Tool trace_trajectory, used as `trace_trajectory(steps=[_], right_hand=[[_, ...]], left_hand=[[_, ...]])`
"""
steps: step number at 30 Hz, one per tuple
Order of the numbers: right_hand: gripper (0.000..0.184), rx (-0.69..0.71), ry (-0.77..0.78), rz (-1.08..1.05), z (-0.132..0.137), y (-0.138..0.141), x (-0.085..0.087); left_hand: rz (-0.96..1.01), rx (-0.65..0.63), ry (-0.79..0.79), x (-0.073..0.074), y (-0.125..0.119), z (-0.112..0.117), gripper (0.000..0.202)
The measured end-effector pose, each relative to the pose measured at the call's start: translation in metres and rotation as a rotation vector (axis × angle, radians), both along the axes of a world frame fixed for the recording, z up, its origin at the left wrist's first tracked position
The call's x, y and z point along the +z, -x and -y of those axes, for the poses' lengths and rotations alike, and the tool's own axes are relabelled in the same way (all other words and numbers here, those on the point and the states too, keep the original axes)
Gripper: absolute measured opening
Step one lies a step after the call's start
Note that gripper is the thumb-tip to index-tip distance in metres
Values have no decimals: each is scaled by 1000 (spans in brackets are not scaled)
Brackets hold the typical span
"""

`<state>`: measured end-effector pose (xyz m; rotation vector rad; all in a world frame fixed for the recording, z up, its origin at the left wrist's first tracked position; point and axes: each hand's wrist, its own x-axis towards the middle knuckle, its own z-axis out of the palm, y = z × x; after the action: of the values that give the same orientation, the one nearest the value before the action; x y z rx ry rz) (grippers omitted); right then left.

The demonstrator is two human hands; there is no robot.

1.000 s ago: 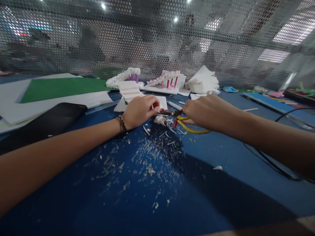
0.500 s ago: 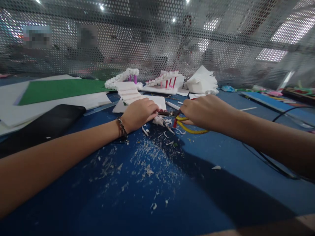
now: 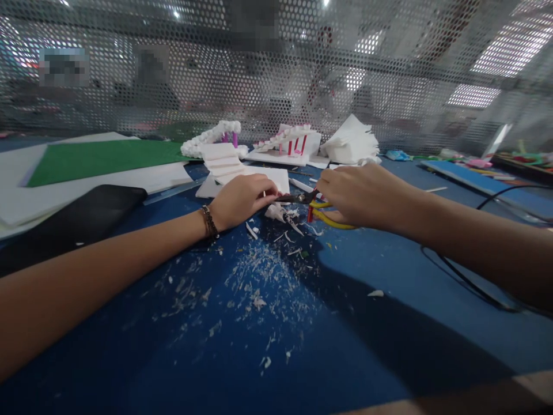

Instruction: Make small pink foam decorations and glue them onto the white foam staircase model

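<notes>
I have the right hand (image 3: 356,193) curled around the handles of a pair of scissors with dark metal blades and yellow-and-red grips (image 3: 301,197), over the middle of the blue worktop (image 3: 173,374). The pivot sits just outside the grip, the blades point towards the worktop's left edge, and a yellow loop shows below the palm. The blade tips reach the fingertips of the left hand (image 3: 244,199), whose thumb and forefinger are drawn narrowly together; from here I can't tell what, if anything, they pinch.

A crumpled white scrap (image 3: 275,212) lies just below the blades, and fine white shavings (image 3: 259,271) spread from there towards the near edge. Beyond the left hand I see a white strip folded into steps (image 3: 222,160). Nearer the far edge stand a white stair-shaped model on red posts (image 3: 291,138) and a stack of white sheets (image 3: 352,141). A flat blue board (image 3: 470,181) lies towards the right edge.
</notes>
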<state>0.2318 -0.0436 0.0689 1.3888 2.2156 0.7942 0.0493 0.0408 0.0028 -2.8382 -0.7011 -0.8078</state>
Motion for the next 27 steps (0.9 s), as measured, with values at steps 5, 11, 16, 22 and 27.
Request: trace_trajectory(steps=[5, 11, 16, 22, 27], right_hand=[[42, -12, -52, 2, -2, 1, -2], [38, 2, -59, 13, -5, 2, -3], [30, -13, -25, 21, -7, 3, -1], [28, -53, -5, 19, -5, 6, 2], [28, -43, 12, 2, -2, 4, 4]], left_hand=[[21, 0, 10, 1, -2, 0, 14], [26, 8, 15, 1, -2, 0, 13], [22, 9, 20, 2, -2, 0, 11], [56, 1, 36, 2, -2, 0, 11], [136, 16, 115, 9, -3, 3, 11]])
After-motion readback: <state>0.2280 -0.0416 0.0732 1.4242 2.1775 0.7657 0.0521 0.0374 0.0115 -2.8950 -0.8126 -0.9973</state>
